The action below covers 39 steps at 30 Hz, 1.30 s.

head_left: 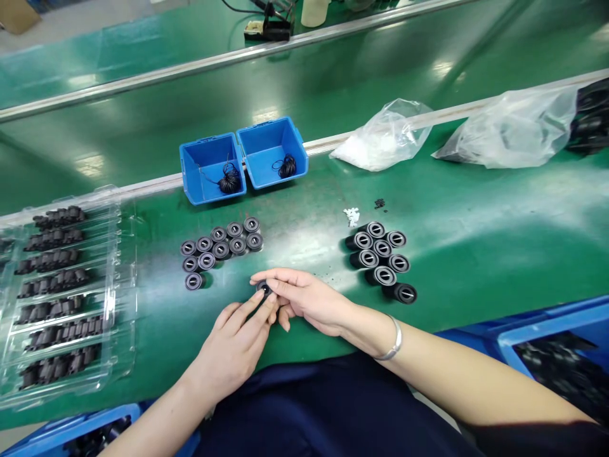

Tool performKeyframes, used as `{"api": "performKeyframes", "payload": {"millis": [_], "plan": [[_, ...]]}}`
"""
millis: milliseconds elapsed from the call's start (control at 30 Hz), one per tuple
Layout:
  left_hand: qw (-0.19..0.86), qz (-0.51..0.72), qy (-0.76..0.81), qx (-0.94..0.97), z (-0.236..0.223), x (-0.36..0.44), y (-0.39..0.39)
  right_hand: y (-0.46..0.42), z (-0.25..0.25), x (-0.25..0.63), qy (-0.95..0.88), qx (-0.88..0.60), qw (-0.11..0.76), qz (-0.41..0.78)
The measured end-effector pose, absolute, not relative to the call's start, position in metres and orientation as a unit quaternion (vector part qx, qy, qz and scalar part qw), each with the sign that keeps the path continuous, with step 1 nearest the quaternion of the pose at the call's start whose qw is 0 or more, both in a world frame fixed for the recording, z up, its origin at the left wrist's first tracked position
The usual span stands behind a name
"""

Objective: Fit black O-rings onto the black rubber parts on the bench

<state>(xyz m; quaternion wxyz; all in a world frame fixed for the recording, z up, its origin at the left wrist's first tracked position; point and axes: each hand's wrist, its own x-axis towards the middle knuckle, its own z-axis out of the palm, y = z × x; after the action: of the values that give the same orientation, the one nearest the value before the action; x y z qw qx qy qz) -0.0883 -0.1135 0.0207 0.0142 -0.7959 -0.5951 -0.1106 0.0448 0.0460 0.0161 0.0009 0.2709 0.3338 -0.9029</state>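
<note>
My left hand (238, 339) and my right hand (307, 298) meet over the near middle of the bench. Between their fingers is a black cylindrical part (263, 289) with a round, ringed top; the fingers cover most of it. Left of my hands, similar black cylinders (220, 249) stand in rows, ringed ends up. Another group of black cylinders (382, 248) is set to the right, several with a light slot line across the top. Just behind that group lie small white pieces (352, 216) and tiny black pieces (379, 204).
Two blue bins (212, 168) hold coiled black rings or cord. Clear trays (111, 304) with rows of black parts occupy the left. Plastic bags (385, 136) rest along the bench's back rail (157, 183). Blue crates (514, 336) with dark parts sit below the front edge.
</note>
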Motion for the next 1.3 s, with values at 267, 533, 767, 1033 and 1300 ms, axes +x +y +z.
{"api": "performKeyframes", "payload": {"millis": [267, 533, 767, 1033, 1300], "plan": [[0.009, -0.111, -0.593, -0.798, 0.019, -0.094, -0.118, 0.053, 0.019, 0.038, 0.357, 0.287, 0.049, -0.888], [0.031, -0.055, -0.587, -0.807, 0.025, -0.090, -0.116, 0.048, 0.019, 0.032, 0.390, 0.289, 0.021, -0.874], [0.069, -0.053, -0.607, -0.790, 0.026, -0.079, -0.120, 0.043, 0.010, 0.039, 0.408, 0.260, -0.018, -0.875], [0.119, -0.061, -0.682, -0.719, 0.024, -0.105, -0.138, 0.030, 0.007, 0.051, 0.626, 0.222, -0.091, -0.742], [0.116, -0.095, -0.694, -0.704, 0.024, -0.118, -0.134, 0.065, 0.038, 0.092, 0.925, 0.225, -0.229, -0.202]]}}
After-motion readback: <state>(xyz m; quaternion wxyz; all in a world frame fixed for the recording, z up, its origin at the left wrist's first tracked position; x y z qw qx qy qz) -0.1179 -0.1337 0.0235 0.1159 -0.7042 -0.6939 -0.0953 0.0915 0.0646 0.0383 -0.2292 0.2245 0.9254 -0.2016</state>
